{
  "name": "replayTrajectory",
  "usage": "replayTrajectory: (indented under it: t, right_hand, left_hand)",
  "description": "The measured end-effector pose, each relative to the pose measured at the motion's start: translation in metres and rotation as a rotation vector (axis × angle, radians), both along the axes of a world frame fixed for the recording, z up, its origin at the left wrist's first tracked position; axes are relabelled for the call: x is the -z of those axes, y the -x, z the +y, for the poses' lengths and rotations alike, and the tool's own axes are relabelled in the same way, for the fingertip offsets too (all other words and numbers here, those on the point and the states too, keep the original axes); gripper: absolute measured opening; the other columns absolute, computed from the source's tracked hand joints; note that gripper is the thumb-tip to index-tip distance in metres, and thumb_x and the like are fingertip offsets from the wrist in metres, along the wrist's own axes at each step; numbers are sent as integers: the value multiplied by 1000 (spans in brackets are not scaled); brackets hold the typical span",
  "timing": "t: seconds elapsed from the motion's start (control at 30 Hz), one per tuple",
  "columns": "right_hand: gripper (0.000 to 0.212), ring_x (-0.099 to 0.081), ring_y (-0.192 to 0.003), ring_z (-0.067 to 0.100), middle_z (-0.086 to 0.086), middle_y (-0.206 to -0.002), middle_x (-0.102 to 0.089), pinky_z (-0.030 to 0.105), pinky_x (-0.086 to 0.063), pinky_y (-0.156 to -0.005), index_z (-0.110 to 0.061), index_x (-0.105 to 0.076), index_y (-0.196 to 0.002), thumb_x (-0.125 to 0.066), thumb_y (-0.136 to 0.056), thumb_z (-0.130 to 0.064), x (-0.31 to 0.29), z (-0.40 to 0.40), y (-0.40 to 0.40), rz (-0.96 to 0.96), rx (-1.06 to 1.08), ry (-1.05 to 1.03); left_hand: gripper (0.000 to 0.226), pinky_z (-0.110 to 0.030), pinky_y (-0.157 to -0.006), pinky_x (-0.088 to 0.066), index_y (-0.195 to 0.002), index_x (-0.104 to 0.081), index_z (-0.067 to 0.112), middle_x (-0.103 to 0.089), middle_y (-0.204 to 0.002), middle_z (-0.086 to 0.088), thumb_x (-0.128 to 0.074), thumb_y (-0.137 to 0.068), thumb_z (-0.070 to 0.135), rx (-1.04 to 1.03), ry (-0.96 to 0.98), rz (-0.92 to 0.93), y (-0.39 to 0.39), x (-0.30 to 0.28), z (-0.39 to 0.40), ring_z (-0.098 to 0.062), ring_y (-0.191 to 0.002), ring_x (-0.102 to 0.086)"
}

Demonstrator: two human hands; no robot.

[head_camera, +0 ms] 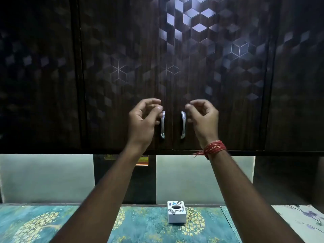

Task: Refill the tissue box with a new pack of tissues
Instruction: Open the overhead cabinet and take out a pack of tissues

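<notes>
At about 6 o'clock, nearest, the white tissue box (176, 214) stands alone on the patterned table (143, 225), its round slot up. Further off, at centre, both hands are raised to the dark wall cabinet (175, 67). The left hand (142, 121) curls loosely beside the left handle (163, 124); the right hand (203, 118) hovers just beside the right handle (183, 124). Each grip is narrow and holds nothing. The doors are shut; no new pack is visible. Risks: fingers slipping off the slim handles, or a door swinging toward the head.
</notes>
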State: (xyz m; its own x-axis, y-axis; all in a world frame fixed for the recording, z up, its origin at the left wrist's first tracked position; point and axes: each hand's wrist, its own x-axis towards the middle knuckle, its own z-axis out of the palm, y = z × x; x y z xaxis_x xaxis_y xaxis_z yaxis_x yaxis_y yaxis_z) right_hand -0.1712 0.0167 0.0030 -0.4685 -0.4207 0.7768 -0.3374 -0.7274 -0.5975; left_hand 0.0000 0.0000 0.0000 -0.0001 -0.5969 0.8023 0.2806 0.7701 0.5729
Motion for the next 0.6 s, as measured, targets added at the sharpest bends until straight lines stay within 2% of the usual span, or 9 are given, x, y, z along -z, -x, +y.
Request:
replayTrajectory:
  t: [0.1,0.2,0.37,0.6]
  right_hand:
    - [20,-64,-77,14,1,-90,-67,16,-49,-64,-12,-66,-102,-71,-84,-21,18,-17,2,27,229,-291]
    - [25,-60,-89,16,6,-104,-66,22,-42,-72,-9,-62,-114,-63,-89,-14,36,-41,1,82,292,-483]
    - [21,-61,-84,19,10,-104,-67,20,-40,-56,-11,-63,-113,-51,-96,-11,49,-65,2,96,255,-553]
    - [27,-60,-81,17,10,-97,-69,20,-40,-55,-8,-65,-113,-46,-101,-22,51,-64,-4,67,279,-543]
  left_hand:
    - [10,-28,-64,-52,-98,-68,20,-70,-94,-9,-62,-94,14,1,-171,-157,12,13,-16,-18,-82,-66]
    - [10,-31,-68,-52,-103,-66,20,-69,-99,-4,-61,-95,17,-7,-317,-294,28,31,-32,-16,-84,-65]
    - [20,-37,-80,-56,-115,-64,20,-68,-103,-1,-61,-95,20,-31,-423,-419,41,57,-47,-19,-92,-66]
    - [25,-32,-81,-53,-122,-60,23,-64,-109,3,-56,-98,19,-101,-360,-470,41,68,-49,-18,-103,-63]
